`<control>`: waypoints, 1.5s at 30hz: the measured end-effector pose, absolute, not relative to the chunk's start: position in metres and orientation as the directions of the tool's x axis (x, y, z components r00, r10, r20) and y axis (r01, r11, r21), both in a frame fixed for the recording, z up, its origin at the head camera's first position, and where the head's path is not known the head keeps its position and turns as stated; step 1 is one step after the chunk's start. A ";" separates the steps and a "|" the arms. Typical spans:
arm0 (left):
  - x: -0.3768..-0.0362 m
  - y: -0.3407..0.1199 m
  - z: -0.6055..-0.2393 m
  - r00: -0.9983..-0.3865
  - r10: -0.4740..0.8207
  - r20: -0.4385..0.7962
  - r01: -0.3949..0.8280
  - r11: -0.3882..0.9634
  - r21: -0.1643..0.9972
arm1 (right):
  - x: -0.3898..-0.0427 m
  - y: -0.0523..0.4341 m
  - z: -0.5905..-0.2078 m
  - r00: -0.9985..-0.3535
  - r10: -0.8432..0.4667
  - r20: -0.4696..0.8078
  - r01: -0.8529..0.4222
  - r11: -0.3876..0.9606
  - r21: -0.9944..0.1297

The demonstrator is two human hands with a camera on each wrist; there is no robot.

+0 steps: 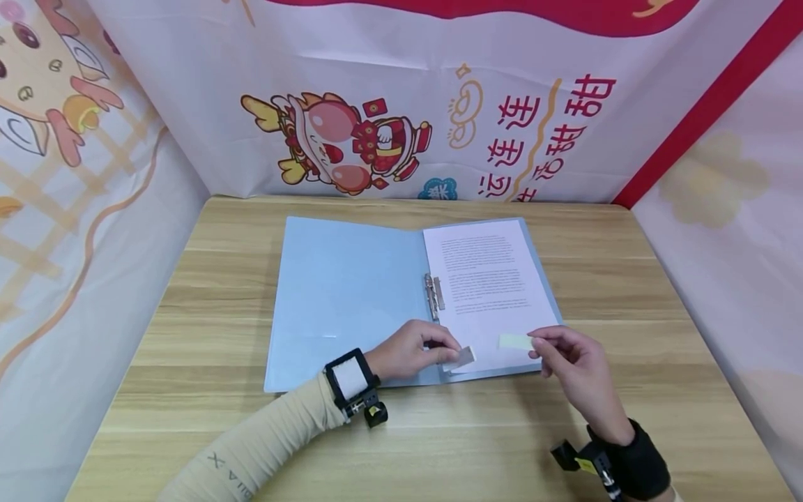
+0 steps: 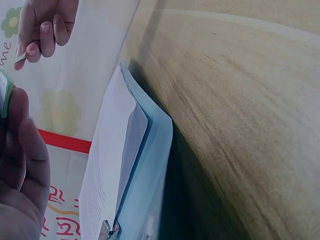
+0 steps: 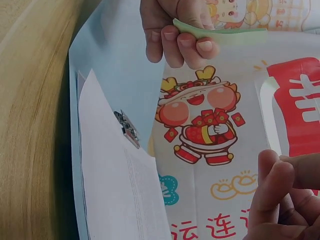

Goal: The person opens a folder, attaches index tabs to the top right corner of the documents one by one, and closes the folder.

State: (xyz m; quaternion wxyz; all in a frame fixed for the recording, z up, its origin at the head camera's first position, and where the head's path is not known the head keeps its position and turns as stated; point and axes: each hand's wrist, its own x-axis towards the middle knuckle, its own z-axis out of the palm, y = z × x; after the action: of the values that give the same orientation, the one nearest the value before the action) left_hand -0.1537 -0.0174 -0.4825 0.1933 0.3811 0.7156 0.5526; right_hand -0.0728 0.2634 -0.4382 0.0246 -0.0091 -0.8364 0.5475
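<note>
A light-blue folder (image 1: 348,300) lies spread on the table, with printed sheets (image 1: 483,272) on its right side beside a metal clip (image 1: 433,296). Over the lower corner of the sheets, my left hand (image 1: 417,348) pinches a small pad of sticky notes (image 1: 463,359), whose green edge (image 3: 230,36) shows in the right wrist view. My right hand (image 1: 577,366) is to the right of it, pinching one pale green sticky note (image 1: 516,341) by its end between thumb and fingers. This strip stands out toward the left, apart from the pad; in the right wrist view it bends slightly.
The wooden table (image 1: 207,335) extends around the folder. Behind it hangs a white printed cloth (image 1: 351,42) with cartoon figures and red lettering, and similar cloth covers both sides. Each wrist wears a strapped camera.
</note>
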 end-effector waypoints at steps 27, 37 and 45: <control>-0.109 0.020 -0.471 -0.547 0.837 0.019 0.779 0.500 0.379 | -0.077 0.277 -0.452 -0.992 0.118 -0.035 0.077 0.377 -0.923; -0.091 0.035 -0.479 -0.487 0.873 0.012 0.872 0.485 0.067 | -0.079 0.275 -0.455 -0.991 0.119 -0.066 0.107 0.379 -0.919; -0.085 0.037 -0.488 -0.464 0.886 -0.001 0.883 0.463 0.077 | -0.079 0.275 -0.455 -0.990 0.126 -0.059 0.104 0.389 -0.915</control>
State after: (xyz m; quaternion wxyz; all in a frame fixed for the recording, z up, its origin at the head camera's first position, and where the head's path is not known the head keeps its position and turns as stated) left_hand -0.0847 0.0369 -0.4884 0.0204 0.5171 0.8551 0.0329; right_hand -0.0786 0.2749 -0.4554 0.0099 -0.0691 -0.8332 0.5486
